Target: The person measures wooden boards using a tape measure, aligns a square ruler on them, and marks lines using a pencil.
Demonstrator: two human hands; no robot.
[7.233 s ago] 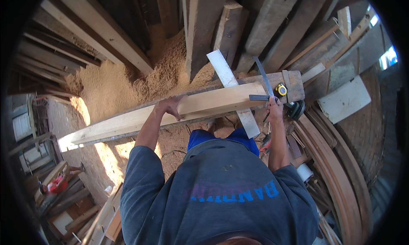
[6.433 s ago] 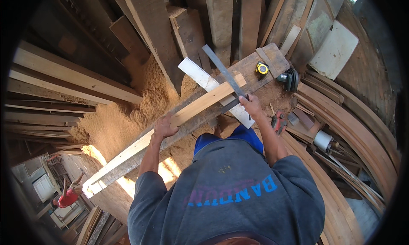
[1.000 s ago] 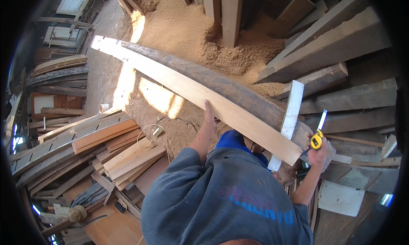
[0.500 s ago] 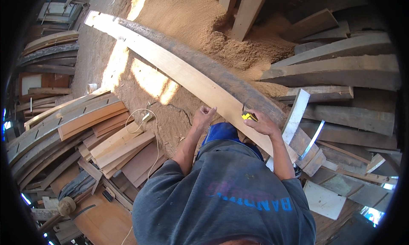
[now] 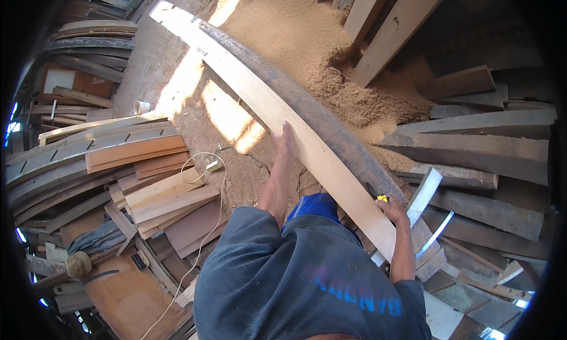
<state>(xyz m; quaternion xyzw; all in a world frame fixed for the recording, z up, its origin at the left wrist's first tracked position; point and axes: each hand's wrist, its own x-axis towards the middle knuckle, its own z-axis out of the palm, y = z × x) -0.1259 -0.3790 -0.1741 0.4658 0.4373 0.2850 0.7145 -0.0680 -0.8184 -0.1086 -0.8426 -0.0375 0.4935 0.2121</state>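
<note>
Long pale plank [image 5: 283,112], worked by two bare hands.
Left hand [image 5: 285,144]: fingers laid flat on the plank's near edge. Right hand [image 5: 391,209]: fingers clamped on a small yellow tool [image 5: 383,198] against the plank. Sawdust heap [image 5: 307,38] beyond the fingers.

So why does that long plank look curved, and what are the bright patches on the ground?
Head view: the fisheye lens bends straight edges, so the long plank bows toward the rim. Sunlight falls in hard patches on the sawdust floor, washing out the plank's far end. The corners are black, and the stacked boards sit in dimmer shade.
</note>
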